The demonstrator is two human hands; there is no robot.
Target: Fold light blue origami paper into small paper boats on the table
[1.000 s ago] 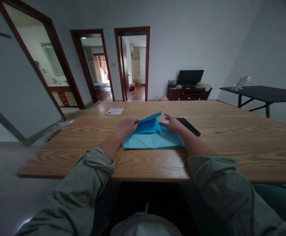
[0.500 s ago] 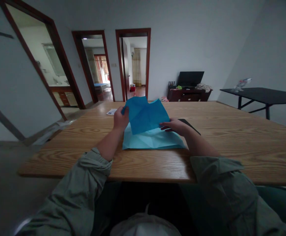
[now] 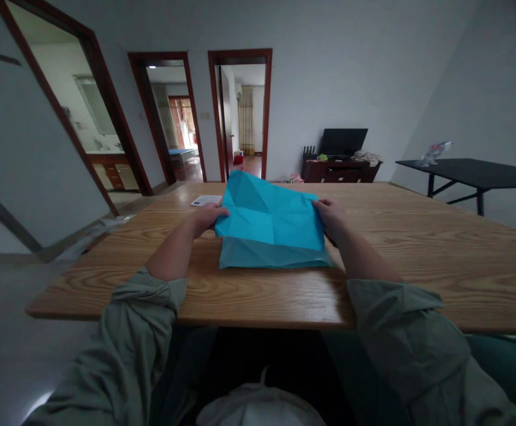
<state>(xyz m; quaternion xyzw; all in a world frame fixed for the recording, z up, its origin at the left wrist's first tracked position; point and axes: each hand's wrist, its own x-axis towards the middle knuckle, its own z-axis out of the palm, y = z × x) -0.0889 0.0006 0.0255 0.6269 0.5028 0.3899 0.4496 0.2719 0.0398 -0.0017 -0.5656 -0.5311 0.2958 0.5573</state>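
A large sheet of blue paper (image 3: 269, 222) lies folded on the wooden table (image 3: 422, 266), creased in facets, with its upper layer spread away from me. My left hand (image 3: 205, 218) grips the left edge of that layer. My right hand (image 3: 331, 218) holds its right corner. The lower layer shows as a paler strip (image 3: 271, 255) near me. A black phone sits beneath or behind my right hand, almost entirely hidden; only a dark sliver shows by the wrist.
A white card (image 3: 206, 200) lies at the table's far left, just past my left hand. A black side table (image 3: 475, 168) with a plastic item stands to the right. Beyond are a low dark cabinet (image 3: 340, 171) with a monitor and several doorways.
The upper paper layer has dropped from raised to spread forward over the fold. My hands have moved apart to its two sides, and the phone is now covered.
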